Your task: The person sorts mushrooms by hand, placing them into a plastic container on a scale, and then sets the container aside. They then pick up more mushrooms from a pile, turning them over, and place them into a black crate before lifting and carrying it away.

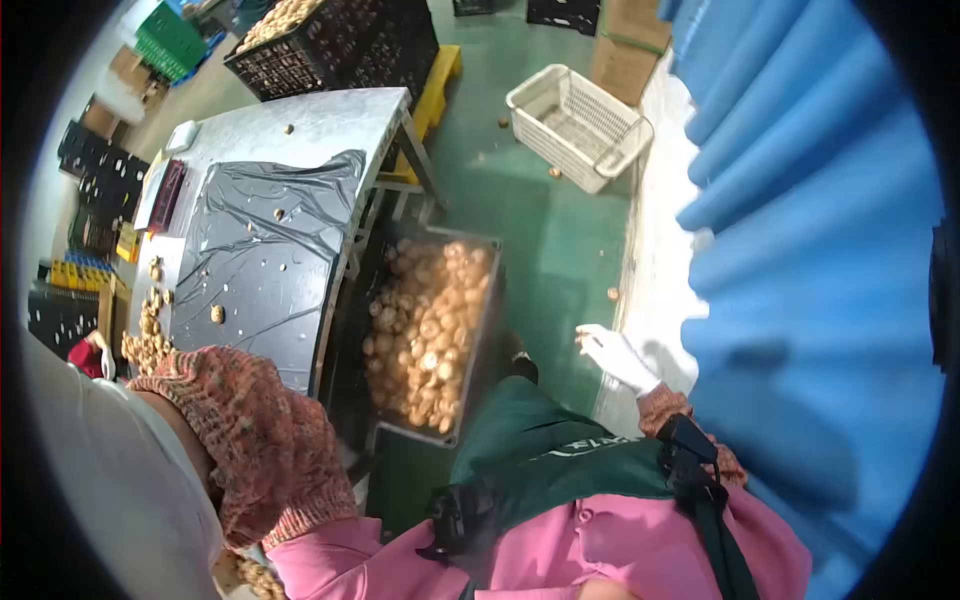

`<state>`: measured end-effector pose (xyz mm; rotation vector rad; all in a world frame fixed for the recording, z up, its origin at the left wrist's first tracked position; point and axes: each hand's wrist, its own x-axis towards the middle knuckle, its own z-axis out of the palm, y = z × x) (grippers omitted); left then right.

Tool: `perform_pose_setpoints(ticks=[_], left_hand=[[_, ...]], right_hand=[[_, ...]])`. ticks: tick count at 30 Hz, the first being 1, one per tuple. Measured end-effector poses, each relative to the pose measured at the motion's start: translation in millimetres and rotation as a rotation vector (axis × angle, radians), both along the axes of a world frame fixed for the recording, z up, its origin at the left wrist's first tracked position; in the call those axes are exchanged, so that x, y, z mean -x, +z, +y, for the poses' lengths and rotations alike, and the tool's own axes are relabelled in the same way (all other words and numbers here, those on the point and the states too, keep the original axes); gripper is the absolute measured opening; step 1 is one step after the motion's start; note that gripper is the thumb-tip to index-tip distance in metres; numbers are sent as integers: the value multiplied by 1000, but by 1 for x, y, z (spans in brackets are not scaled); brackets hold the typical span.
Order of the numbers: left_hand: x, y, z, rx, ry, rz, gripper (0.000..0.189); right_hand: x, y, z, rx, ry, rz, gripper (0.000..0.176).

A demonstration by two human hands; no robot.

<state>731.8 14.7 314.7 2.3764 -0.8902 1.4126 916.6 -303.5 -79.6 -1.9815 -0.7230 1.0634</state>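
Seemingly mid-sort, the white-gloved right hand [615,355] pinches a mushroom [582,341] over the floor [545,240], well right of the full crate [430,330], so dropping it in needs a leftward reach; the left hand is hidden.

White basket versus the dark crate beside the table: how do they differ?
The white basket looks empty; the dark crate is heaped with brown mushrooms. The white basket stands alone on the green floor; the dark crate sits close beside the metal table. Both are rectangular and open-topped.
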Motion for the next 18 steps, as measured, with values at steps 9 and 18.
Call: perform_pose_setpoints(ticks=[9,18], left_hand=[[-57,10,87,13,279,-123,60],[-153,20,152,16,496,-208,62]], right_hand=[[-174,14,89,1,171,-253,39],[-310,-11,187,-61,177,-92,36]])
